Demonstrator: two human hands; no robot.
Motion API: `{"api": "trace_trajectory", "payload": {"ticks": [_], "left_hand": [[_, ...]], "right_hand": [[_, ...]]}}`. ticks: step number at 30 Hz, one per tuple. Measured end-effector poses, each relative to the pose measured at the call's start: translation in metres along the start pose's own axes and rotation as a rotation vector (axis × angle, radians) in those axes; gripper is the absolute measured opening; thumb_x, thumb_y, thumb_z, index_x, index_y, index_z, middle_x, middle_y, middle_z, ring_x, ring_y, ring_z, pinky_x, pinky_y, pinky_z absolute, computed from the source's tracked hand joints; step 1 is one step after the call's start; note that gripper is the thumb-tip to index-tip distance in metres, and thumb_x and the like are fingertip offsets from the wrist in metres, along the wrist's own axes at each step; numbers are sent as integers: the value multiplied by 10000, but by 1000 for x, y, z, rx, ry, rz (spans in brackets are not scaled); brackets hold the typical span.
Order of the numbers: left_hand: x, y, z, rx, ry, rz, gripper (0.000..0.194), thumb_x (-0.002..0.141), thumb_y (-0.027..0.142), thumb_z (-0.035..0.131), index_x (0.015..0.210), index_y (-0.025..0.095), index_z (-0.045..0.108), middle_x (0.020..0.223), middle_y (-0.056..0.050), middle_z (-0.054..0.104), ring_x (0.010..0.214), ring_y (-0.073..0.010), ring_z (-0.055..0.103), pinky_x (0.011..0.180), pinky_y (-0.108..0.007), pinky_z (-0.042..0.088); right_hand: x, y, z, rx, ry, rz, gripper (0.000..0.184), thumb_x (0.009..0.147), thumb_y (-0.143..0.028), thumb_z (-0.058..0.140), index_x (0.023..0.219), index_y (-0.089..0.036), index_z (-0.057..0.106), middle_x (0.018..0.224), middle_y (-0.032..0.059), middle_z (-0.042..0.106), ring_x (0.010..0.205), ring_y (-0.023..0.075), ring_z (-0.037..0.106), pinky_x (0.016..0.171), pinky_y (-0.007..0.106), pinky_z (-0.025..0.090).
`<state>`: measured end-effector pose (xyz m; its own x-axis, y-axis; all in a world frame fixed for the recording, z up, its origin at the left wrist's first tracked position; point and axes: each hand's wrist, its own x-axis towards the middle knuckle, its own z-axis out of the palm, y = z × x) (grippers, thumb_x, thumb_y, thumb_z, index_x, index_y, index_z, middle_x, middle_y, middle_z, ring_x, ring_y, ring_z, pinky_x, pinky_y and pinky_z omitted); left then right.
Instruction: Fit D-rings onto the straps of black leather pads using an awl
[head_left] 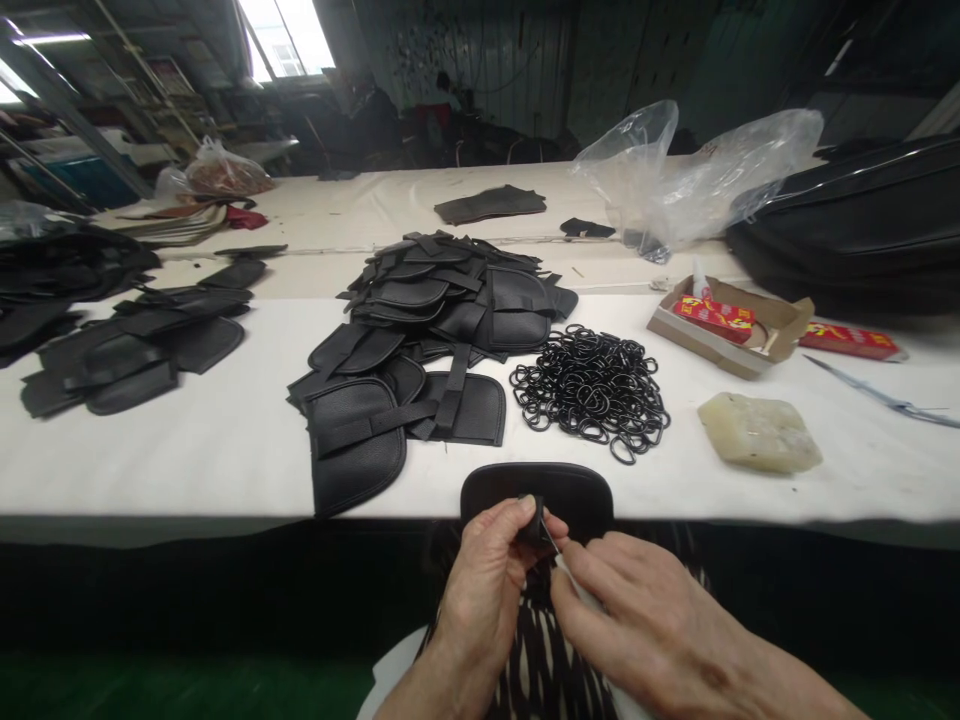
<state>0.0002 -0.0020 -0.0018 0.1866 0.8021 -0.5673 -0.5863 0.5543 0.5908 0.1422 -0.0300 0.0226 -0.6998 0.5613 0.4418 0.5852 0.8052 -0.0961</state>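
Observation:
At the table's front edge, my left hand (487,570) pinches the folded strap end of a black leather piece (581,490), whose rounded flap rests against the edge. My right hand (637,610) grips a thin metal-tipped tool with a white handle (577,580); its tip touches the strap at my left fingers. Whether it is an awl or something else I cannot tell. Beyond my hands lies a heap of black D-rings (592,385). To its left is a pile of stitched black leather pieces with straps (360,430).
On the right are a yellowish block (759,432), scissors (877,392), and a cardboard box (731,350) holding red-and-yellow packets. Behind them stand a clear plastic bag (705,170) and a large black bag (855,220). More black pieces (142,345) lie on the left.

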Motion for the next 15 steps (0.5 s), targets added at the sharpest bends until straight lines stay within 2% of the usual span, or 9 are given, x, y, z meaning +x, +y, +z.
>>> {"api": "trace_trajectory", "payload": {"ticks": [6, 11, 13, 15], "left_hand": [[2, -1, 0, 0, 20, 33, 160, 715, 227, 680, 610, 108, 667, 579, -44, 664, 564, -136, 605, 628, -258, 486], [2, -2, -2, -9, -15, 52, 185, 751, 230, 652, 618, 105, 671, 585, -46, 666, 571, -130, 606, 628, -250, 488], [2, -3, -3, -18, -39, 53, 186, 755, 232, 651, 621, 105, 672, 589, -43, 664, 575, -129, 605, 631, -251, 487], [2, -3, -3, -19, -57, 52, 188, 755, 240, 654, 626, 104, 675, 595, -42, 661, 575, -127, 600, 631, -250, 485]], "right_hand": [[2, -10, -15, -11, 55, -15, 362, 855, -6, 319, 727, -160, 620, 536, 15, 530, 441, 127, 458, 413, 264, 368], [-10, -5, -35, 40, -32, 112, 219, 861, -87, 416, 780, -189, 593, 591, 14, 577, 458, 127, 534, 410, 236, 438], [-16, -4, -36, 93, 35, 162, 176, 851, -96, 443, 834, -194, 588, 654, 24, 625, 496, 125, 582, 443, 210, 477], [-19, -6, -30, 199, 158, 264, 170, 827, -84, 492, 918, -197, 581, 746, 37, 657, 587, 134, 635, 530, 192, 518]]}}
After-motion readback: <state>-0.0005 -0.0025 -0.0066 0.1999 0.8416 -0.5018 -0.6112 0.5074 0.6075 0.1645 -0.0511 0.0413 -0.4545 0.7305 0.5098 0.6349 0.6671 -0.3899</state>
